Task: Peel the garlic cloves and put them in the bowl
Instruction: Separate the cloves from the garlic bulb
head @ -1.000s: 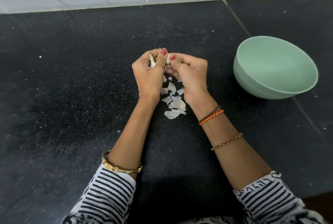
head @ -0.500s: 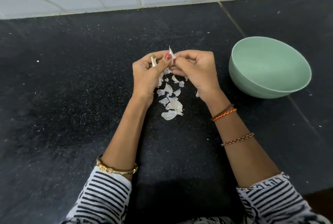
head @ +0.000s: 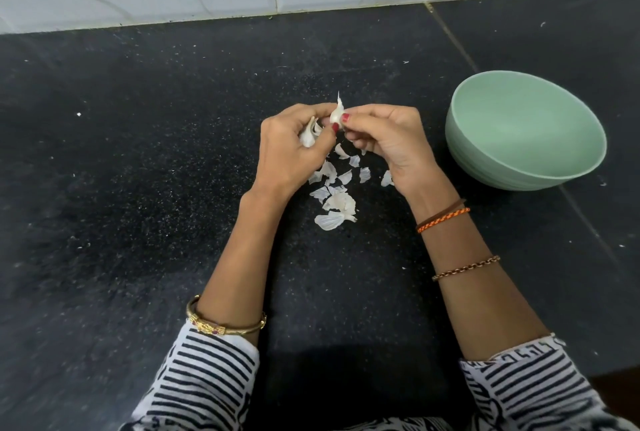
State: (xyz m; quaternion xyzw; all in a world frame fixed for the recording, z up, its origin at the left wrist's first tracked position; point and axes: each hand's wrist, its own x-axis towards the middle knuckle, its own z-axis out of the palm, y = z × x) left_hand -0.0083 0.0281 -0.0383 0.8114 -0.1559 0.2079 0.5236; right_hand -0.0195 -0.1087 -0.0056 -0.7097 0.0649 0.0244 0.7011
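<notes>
In the middle of the frame, the right hand (head: 388, 143) and left hand (head: 287, 150) pinch a garlic clove (head: 336, 114) with curled fingers. The left hand also holds more garlic (head: 308, 134). The green bowl (head: 502, 172) at the right looks empty. Peels (head: 334, 202) lie below the hands.

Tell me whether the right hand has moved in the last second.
Yes. The right hand has shifted slightly right, toward the bowl and away from the peel pile on the counter.
</notes>
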